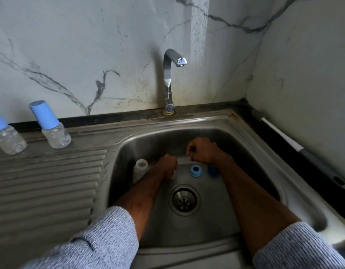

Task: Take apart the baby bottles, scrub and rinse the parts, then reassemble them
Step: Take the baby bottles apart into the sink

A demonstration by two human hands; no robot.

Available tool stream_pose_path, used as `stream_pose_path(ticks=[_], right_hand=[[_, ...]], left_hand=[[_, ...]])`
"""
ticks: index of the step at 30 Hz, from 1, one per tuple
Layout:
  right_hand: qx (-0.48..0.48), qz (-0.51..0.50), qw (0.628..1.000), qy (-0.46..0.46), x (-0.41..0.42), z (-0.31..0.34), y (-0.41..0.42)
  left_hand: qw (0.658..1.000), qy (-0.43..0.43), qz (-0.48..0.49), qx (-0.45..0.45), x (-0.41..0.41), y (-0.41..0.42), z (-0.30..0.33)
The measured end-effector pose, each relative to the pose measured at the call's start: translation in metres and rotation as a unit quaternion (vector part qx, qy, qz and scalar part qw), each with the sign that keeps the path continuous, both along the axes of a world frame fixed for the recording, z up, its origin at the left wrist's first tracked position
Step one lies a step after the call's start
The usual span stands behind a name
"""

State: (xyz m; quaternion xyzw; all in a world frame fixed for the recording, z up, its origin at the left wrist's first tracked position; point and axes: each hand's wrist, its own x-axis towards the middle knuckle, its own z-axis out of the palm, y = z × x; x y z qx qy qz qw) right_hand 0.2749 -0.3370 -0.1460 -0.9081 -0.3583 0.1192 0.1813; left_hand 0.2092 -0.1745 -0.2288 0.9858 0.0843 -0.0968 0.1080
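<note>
Head view looks down into a steel sink (295, 171) where both forearms reach in, sleeves pushed back. Left hand (168, 166) is curled knuckles-up; whether it pinches anything cannot be told. Right hand (201, 150) is also curled, fingertips drawn together toward the left hand, and what it holds, if anything, is too small to make out. An open clear bottle body (139, 167) lies in the basin just left of the left hand. A blue ring collar (195, 170) sits just below the right hand, with a darker blue cap (213, 170) partly hidden under the right wrist. Two capped baby bottles (51, 126) stand on the ribbed surface (41, 181) well to the left. A bottle brush (295, 146) lies along the right wall.
</note>
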Motion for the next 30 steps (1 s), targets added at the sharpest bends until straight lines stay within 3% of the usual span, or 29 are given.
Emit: stream_pose_path(ticks=[4,9,13,19,23,30], right_hand=[[0.0,0.004,1.0,0.001,-0.003,0.002,0.0],[0.029,0.035,0.999,-0.01,-0.013,0.009,0.008],[0.072,0.061,0.995,-0.018,-0.028,0.019,0.026],[0.202,0.079,0.976,-0.028,-0.059,0.041,0.065],[0.245,0.127,0.961,-0.027,-0.094,0.054,0.121],[0.221,0.21,0.95,-0.065,-0.145,0.078,0.233]], left_hand=[[0.999,-0.019,0.024,-0.013,-0.006,0.002,0.006],[0.986,-0.146,0.049,-0.059,-0.026,0.016,0.046],[0.963,-0.257,0.034,-0.075,-0.065,0.039,0.092],[0.911,-0.381,0.104,-0.122,-0.147,0.113,0.134],[0.884,-0.423,0.173,-0.099,-0.206,0.169,0.138],[0.858,-0.437,0.244,-0.115,-0.251,0.225,0.142]])
